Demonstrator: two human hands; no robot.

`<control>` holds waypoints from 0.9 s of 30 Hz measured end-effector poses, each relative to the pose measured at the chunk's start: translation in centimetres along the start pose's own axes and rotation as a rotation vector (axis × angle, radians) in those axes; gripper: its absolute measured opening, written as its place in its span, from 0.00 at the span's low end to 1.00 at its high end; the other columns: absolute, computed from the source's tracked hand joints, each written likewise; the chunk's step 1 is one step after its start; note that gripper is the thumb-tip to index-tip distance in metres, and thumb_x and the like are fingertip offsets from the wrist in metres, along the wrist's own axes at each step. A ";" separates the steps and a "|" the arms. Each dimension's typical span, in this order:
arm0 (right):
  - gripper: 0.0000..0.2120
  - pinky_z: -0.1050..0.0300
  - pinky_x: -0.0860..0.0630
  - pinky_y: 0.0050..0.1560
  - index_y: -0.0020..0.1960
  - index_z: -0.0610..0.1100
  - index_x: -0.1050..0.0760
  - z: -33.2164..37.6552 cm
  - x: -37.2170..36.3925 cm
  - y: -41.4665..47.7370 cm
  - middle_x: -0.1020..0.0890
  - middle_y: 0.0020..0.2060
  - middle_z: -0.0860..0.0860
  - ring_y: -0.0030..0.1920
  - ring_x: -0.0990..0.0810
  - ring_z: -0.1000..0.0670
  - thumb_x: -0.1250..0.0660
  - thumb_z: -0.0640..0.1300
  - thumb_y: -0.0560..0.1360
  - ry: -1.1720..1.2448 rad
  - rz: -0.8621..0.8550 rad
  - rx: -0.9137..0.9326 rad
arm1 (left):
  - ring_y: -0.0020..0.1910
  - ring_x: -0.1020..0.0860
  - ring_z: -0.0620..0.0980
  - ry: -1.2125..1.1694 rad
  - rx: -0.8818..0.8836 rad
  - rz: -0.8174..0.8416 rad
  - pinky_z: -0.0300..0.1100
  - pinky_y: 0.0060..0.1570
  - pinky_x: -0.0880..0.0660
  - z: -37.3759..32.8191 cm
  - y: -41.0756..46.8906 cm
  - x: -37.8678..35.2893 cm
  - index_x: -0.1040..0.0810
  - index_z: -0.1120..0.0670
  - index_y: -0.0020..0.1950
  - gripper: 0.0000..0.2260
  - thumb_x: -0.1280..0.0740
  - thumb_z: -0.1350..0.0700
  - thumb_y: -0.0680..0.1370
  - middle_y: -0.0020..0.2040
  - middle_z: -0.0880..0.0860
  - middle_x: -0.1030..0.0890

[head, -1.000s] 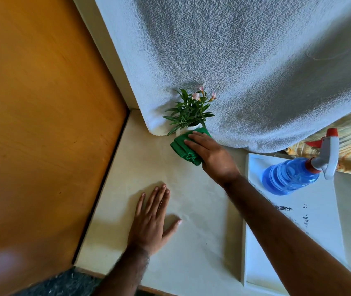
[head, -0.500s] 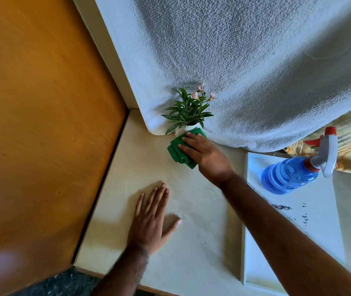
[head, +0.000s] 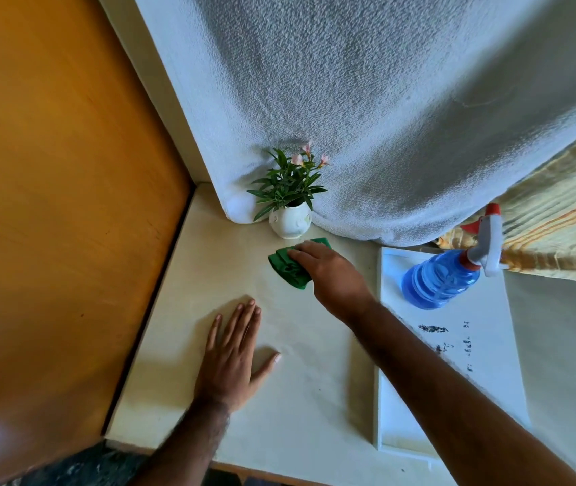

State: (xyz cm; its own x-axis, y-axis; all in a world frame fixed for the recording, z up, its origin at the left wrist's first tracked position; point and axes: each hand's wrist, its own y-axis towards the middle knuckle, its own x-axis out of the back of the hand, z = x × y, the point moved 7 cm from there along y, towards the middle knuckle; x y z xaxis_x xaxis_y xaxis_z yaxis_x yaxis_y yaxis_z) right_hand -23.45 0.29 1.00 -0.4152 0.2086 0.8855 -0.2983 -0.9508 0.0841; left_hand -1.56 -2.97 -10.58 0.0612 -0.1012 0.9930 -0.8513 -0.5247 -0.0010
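Two hands meet the pale tabletop (head: 290, 408) in the head view: the left hand (head: 232, 359) rests flat, fingers spread, holding nothing, while the right hand (head: 330, 273) presses near-straight fingers onto the folded green cloth (head: 288, 273) just beside the white flower pot (head: 289, 223).

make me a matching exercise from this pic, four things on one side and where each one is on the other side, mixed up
Things
1. green cloth
2. spray bottle
3. flower pot
4. left hand

Places
a. on the white tray
b. flat on the bare table top, holding nothing
c. under the fingers of the right hand
d. at the back, by the hanging white fabric

Pairs: 1-c, 2-a, 3-d, 4-b
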 end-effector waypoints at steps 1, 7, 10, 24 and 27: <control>0.30 0.50 0.21 0.57 0.69 0.39 0.23 0.0 0.7 -1.2 0.20 0.63 0.42 0.62 0.21 0.38 0.39 0.27 0.68 -0.007 -0.032 -0.003 | 0.85 0.41 0.57 -0.007 -0.004 -0.007 0.61 0.81 0.43 -0.1 0.0 0.1 0.43 0.56 0.86 0.43 0.44 0.29 0.81 0.87 0.56 0.41; 0.31 0.43 0.26 0.68 0.68 0.37 0.22 -2.7 3.4 -11.2 0.21 0.66 0.39 0.67 0.22 0.38 0.44 0.28 0.67 -0.075 -0.188 -0.169 | 0.84 0.37 0.56 -0.041 -0.023 -0.035 0.63 0.80 0.39 -0.2 -0.1 0.3 0.40 0.58 0.85 0.41 0.42 0.32 0.81 0.86 0.56 0.39; 0.38 0.44 0.28 0.71 0.69 0.37 0.23 -5.0 3.9 -16.9 0.22 0.68 0.39 0.69 0.24 0.37 0.37 0.19 0.61 -0.088 -0.233 -0.305 | 0.82 0.34 0.57 -0.049 -0.029 -0.065 0.65 0.79 0.36 -0.2 -0.1 0.4 0.37 0.59 0.84 0.40 0.41 0.33 0.81 0.85 0.57 0.37; 0.37 0.43 0.41 0.79 0.81 0.40 0.42 -10.1 -0.6 -27.2 0.43 0.82 0.43 0.82 0.45 0.44 0.29 0.47 0.78 -0.301 0.019 -0.397 | 0.83 0.35 0.57 -0.009 -0.056 -0.113 0.66 0.78 0.36 -0.6 -0.3 0.4 0.37 0.60 0.84 0.40 0.42 0.33 0.81 0.85 0.59 0.36; 0.41 0.45 0.48 0.80 0.83 0.39 0.49 -9.7 -1.2 -27.5 0.48 0.83 0.43 0.83 0.53 0.45 0.45 0.66 0.81 -0.378 0.088 -0.412 | 0.83 0.35 0.57 0.000 -0.049 -0.107 0.65 0.78 0.36 -0.6 -0.1 0.4 0.37 0.60 0.84 0.40 0.41 0.33 0.81 0.84 0.59 0.35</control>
State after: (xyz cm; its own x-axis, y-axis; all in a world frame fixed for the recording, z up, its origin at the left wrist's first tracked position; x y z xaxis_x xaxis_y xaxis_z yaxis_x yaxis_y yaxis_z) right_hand -23.09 28.37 -6.81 -0.1401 -0.0358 0.9895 -0.6189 -0.7769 -0.1157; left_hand -1.77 -2.42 -10.09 0.1528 -0.0471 0.9871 -0.8645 -0.4903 0.1105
